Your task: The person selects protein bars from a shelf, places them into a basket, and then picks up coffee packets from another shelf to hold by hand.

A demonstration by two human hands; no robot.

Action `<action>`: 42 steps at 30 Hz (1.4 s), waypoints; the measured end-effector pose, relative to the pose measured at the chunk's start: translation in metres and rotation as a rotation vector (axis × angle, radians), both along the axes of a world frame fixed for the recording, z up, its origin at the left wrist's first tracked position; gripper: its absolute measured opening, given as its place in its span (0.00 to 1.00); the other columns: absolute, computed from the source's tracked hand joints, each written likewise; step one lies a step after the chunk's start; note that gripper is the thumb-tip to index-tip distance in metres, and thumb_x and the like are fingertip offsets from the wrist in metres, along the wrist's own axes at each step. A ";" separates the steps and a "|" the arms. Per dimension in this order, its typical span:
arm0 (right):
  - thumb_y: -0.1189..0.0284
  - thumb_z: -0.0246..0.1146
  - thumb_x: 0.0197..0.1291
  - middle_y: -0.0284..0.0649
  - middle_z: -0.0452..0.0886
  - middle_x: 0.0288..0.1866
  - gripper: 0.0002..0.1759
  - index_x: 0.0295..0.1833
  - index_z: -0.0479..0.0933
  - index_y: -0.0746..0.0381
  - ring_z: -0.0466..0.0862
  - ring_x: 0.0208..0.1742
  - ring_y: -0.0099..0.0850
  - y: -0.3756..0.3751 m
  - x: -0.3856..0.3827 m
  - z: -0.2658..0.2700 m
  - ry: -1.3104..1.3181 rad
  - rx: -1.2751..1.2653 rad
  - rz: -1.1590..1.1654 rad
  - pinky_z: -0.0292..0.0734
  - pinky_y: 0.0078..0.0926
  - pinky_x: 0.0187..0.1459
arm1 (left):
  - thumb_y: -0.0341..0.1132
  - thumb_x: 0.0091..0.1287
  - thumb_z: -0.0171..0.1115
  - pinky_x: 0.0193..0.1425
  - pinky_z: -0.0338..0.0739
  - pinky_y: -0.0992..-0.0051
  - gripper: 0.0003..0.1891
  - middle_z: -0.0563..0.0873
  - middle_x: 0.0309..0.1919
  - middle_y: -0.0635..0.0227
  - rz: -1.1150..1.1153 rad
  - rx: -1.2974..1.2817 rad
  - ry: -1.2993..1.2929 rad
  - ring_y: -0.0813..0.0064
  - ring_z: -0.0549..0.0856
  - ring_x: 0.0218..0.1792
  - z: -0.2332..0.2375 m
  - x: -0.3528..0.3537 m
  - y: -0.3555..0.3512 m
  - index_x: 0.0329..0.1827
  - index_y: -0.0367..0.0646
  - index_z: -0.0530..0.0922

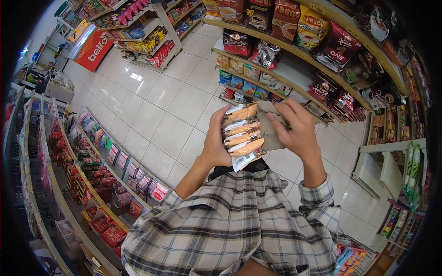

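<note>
A box of sachets is held up in front of my body, above the floor. Its orange and white sachets (pixel 244 133) stand in a row, their edges facing me. My left hand (pixel 216 138) is wrapped round the left side of the box. At the right, my right hand (pixel 294 126) pinches the grey-brown cardboard flap (pixel 270 133), thumb on the near face and fingers behind. The print on the sachets is too small to read.
Shelves of coffee packs (pixel 299 27) curve across the front and right. On the left, a low rack (pixel 99 179) holds red packs and cans. A red belfo-lettered panel (pixel 93 50) stands far left. Pale tiled floor (pixel 156 110) runs between the shelves.
</note>
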State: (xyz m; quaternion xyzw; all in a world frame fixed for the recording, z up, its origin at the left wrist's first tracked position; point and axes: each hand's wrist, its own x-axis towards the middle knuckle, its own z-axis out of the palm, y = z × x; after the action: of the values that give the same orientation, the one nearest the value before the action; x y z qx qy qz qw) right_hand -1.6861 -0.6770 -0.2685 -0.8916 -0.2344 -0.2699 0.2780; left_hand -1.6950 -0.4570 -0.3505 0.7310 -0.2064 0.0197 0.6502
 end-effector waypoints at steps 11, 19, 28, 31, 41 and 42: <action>0.70 0.69 0.50 0.37 0.77 0.36 0.13 0.43 0.80 0.57 0.81 0.36 0.36 0.024 0.027 -0.011 0.044 0.027 0.205 0.77 0.31 0.34 | 0.43 0.31 0.84 0.63 0.69 0.66 0.57 0.71 0.57 0.52 0.038 0.002 -0.174 0.58 0.75 0.58 0.002 -0.002 0.002 0.66 0.33 0.60; 0.67 0.60 0.64 0.39 0.81 0.46 0.14 0.51 0.77 0.64 0.82 0.43 0.34 -0.018 0.044 -0.102 0.684 1.350 0.244 0.78 0.30 0.44 | 0.44 0.44 0.78 0.69 0.69 0.55 0.52 0.71 0.62 0.55 -0.273 -0.971 0.407 0.60 0.75 0.63 -0.060 -0.009 0.011 0.71 0.44 0.55; 0.63 0.60 0.66 0.38 0.79 0.53 0.24 0.62 0.71 0.65 0.80 0.52 0.27 0.031 0.008 -0.080 1.003 1.492 0.090 0.73 0.22 0.54 | 0.54 0.62 0.64 0.67 0.70 0.62 0.40 0.74 0.63 0.58 -0.165 -0.623 0.681 0.65 0.76 0.62 -0.086 -0.003 0.034 0.73 0.43 0.61; 0.64 0.62 0.64 0.38 0.79 0.52 0.24 0.62 0.72 0.66 0.79 0.53 0.26 0.028 0.002 -0.088 0.908 1.596 0.061 0.73 0.23 0.53 | 0.49 0.71 0.57 0.63 0.72 0.69 0.35 0.73 0.63 0.60 -0.136 -0.098 0.774 0.72 0.75 0.61 -0.041 0.017 0.053 0.74 0.39 0.57; 0.54 0.64 0.63 0.49 0.75 0.61 0.40 0.67 0.64 0.75 0.75 0.60 0.31 0.050 0.002 -0.107 0.902 1.389 -0.047 0.68 0.22 0.60 | 0.31 0.40 0.84 0.60 0.75 0.71 0.50 0.78 0.54 0.57 0.120 -0.086 0.383 0.69 0.79 0.56 -0.018 -0.005 0.008 0.66 0.32 0.61; 0.54 0.64 0.63 0.49 0.76 0.60 0.39 0.67 0.65 0.75 0.76 0.59 0.31 0.045 0.005 -0.115 0.903 1.370 -0.037 0.69 0.22 0.60 | 0.29 0.40 0.83 0.60 0.75 0.70 0.49 0.78 0.54 0.58 0.109 -0.064 0.358 0.70 0.79 0.56 -0.020 -0.005 0.008 0.66 0.33 0.61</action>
State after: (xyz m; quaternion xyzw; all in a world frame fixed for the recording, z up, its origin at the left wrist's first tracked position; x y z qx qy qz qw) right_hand -1.6807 -0.6319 -0.3837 -0.5507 0.1315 0.0271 0.8238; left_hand -1.7004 -0.4488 -0.3710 0.7119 -0.0467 -0.0687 0.6974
